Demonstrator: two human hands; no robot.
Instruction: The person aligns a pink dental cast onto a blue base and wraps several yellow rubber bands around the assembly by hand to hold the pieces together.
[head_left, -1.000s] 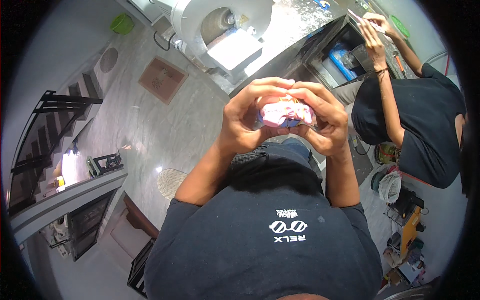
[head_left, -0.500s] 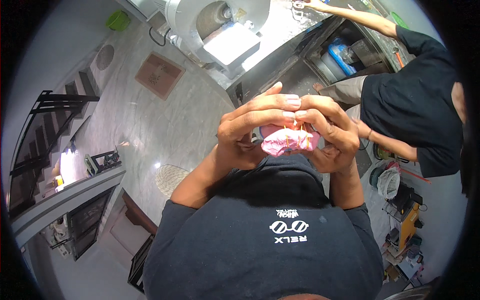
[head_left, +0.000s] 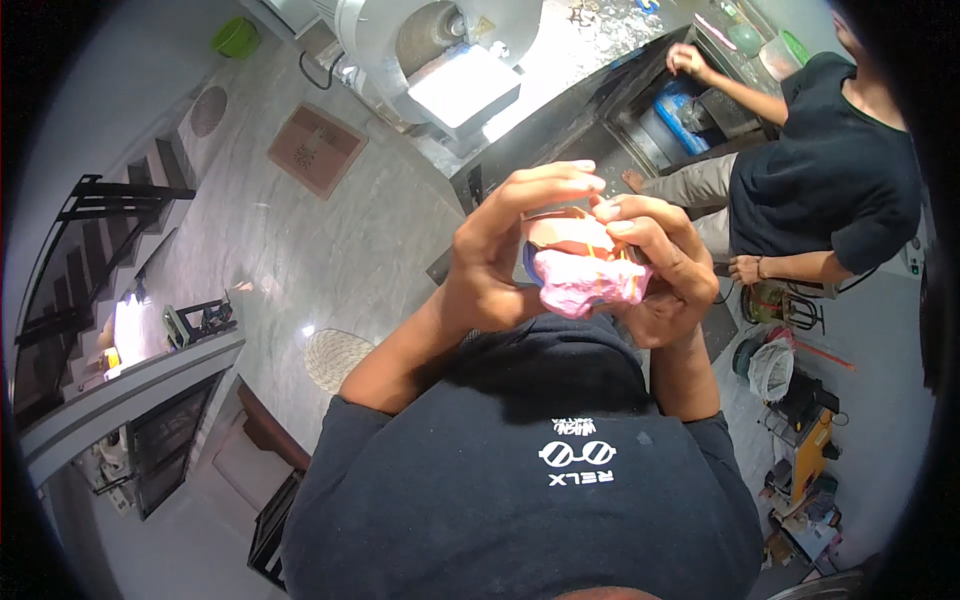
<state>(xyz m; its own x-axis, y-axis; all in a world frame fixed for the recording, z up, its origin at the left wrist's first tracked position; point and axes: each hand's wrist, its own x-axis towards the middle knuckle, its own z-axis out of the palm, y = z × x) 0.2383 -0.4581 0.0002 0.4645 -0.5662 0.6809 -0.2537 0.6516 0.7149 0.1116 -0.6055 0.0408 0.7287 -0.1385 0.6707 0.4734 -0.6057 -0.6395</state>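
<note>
Left hand (head_left: 490, 258): curled round lump's left side
Right hand (head_left: 678, 268): fingers bent on lump's right side
Yellow-streaked pink lump (head_left: 588, 285): held between both hands
Black cabinet (head_left: 640, 70): beyond grip, rightward; open, blue item (head_left: 680, 122) inside
Whitish bin (head_left: 770, 372): right of grip; contents unclear

glare on white box (head_left: 465, 92) | shadow across wearer's shirt (head_left: 520, 470) | fisheye-bent edges | black corners

Pink piece (head_left: 580, 285) w/ rough surf.
</note>
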